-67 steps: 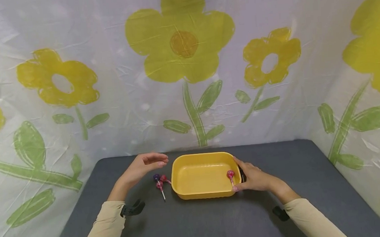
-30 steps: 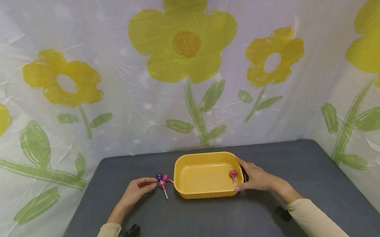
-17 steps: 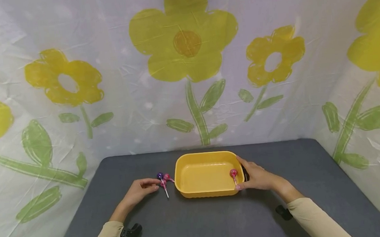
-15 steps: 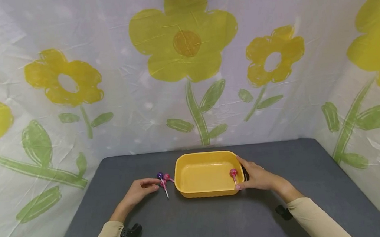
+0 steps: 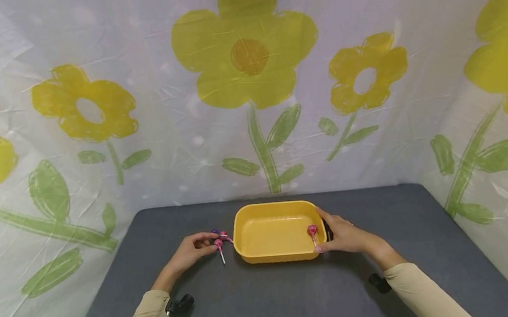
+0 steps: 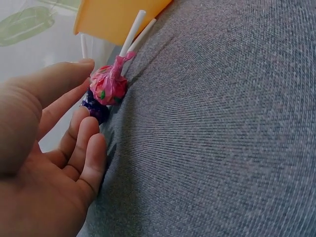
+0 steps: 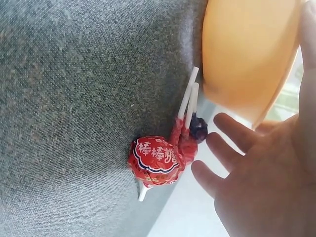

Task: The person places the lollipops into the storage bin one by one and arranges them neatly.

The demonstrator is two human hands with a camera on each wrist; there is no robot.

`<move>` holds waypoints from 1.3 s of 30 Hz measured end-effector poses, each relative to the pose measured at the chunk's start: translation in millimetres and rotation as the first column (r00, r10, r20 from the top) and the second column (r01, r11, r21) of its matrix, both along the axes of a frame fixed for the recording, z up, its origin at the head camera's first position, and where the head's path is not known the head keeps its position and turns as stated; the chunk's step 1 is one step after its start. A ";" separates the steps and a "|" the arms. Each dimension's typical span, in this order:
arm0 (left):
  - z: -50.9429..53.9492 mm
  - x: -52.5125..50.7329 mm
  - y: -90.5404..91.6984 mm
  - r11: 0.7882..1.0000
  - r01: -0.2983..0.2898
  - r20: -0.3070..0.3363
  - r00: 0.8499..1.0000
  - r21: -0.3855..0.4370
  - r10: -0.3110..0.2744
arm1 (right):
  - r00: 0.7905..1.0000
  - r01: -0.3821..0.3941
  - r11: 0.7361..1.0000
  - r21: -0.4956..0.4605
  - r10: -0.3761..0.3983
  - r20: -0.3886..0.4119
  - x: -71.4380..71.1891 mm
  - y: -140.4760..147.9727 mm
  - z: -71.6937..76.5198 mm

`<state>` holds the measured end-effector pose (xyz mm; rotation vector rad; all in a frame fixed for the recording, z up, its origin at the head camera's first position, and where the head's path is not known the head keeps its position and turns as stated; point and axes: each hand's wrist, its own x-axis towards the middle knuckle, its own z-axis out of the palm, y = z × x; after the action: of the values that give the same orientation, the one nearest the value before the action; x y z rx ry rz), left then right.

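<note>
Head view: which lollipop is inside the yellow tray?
The pink lollipop near the right hand: it alone lies within the tray; the other three are outside, by the left hand.

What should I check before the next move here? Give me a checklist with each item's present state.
1. Right hand at the yellow bin: ok; it spans the right end, thumb by the near corner.
2. A lollipop in the bin: ok; one pink-red lollipop is inside, near the right end.
3. Left hand at the loose bunch: ok; its fingertips are right beside it.
4. Left hand's grip on a lollipop firm: cannot tell; the contact is partly hidden.
5. Loose lollipops spaced apart: not ok; the nearer pink lollipop overlaps the purple lollipop in the left wrist view.
6. All lollipops in the bin: not ok; several lie on the table.
</note>
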<state>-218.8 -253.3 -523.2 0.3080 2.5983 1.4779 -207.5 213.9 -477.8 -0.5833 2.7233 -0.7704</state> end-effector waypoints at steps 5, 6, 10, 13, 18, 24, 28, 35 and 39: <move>-1.0 -3.3 2.9 1.000 -0.023 -0.016 1.000 -0.014 0.023 | 1.000 0.003 1.000 -0.007 -0.003 0.002 -0.4 0.2 -0.7; -1.6 -3.6 3.3 0.999 -0.026 -0.019 0.999 -0.018 0.026 | 1.000 0.005 1.000 -0.007 -0.005 0.004 -0.5 -0.1 -1.1; -3.8 -4.7 3.8 0.999 -0.036 -0.032 0.999 -0.034 0.035 | 1.000 -0.005 1.000 -0.002 0.005 0.012 -0.4 -1.2 -3.2; -4.5 -5.8 4.5 0.998 -0.023 -0.043 0.999 -0.051 0.021 | 1.000 0.007 1.000 -0.005 -0.007 0.014 -0.5 -1.2 -3.5; -5.1 -7.8 7.1 0.997 -0.026 -0.034 0.999 -0.066 0.024 | 1.000 0.005 1.000 -0.011 -0.006 -0.007 -0.9 -0.3 -2.5; -6.8 -9.4 7.8 0.997 -0.026 -0.041 0.999 -0.074 0.023 | 1.000 0.001 1.000 -0.005 -0.001 -0.012 -0.6 -0.1 -3.0; -8.5 -11.0 8.6 0.997 -0.012 -0.047 0.999 -0.073 0.008 | 1.000 0.008 1.000 -0.003 -0.008 -0.013 -1.2 0.3 -2.9; -8.0 -10.1 11.2 0.995 -0.024 -0.058 0.998 -0.100 0.018 | 1.000 0.006 1.000 0.003 -0.006 -0.013 -1.3 0.2 -2.8; -6.9 -9.8 12.4 0.993 -0.039 -0.077 0.997 -0.115 0.030 | 1.000 0.008 1.000 -0.001 -0.009 -0.011 -0.9 0.1 -0.3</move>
<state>-228.7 -240.8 -530.1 0.3119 2.7489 1.3435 -208.4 213.9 -478.1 -0.5784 2.7375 -0.7729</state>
